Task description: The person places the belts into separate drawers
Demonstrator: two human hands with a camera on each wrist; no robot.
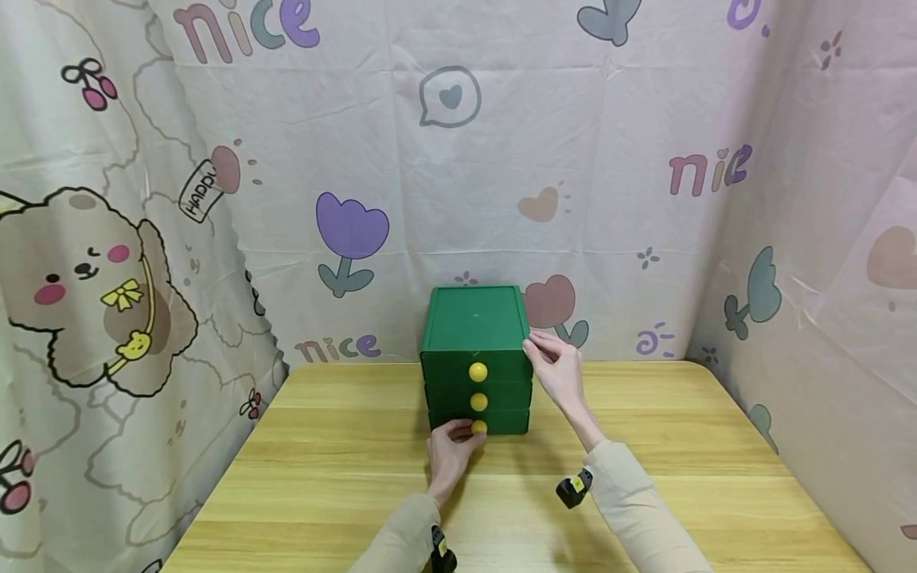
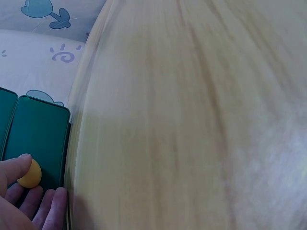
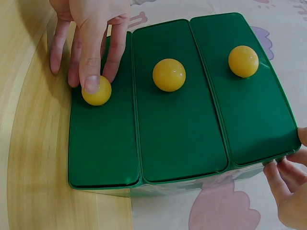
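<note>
A small green cabinet (image 1: 476, 318) with a stack of three drawers stands on the table, each drawer front bearing a round yellow knob. My left hand (image 1: 451, 454) is at the lowest drawer and pinches its yellow knob (image 3: 97, 92), thumb on one side and fingers on the other. That bottom drawer front (image 2: 41, 134) sits flush with those above. At the cabinet's upper right front corner, my right hand (image 1: 559, 366) grips the edge, with the thumb by the front and the fingertips against the side. The middle knob (image 3: 169, 75) and top knob (image 3: 243, 61) are untouched.
The cabinet stands toward the back of a wooden table (image 1: 322, 461). Behind it hangs a printed cloth (image 1: 458, 191), which also closes off both sides. Each sleeve carries a small black wrist camera (image 1: 575, 488).
</note>
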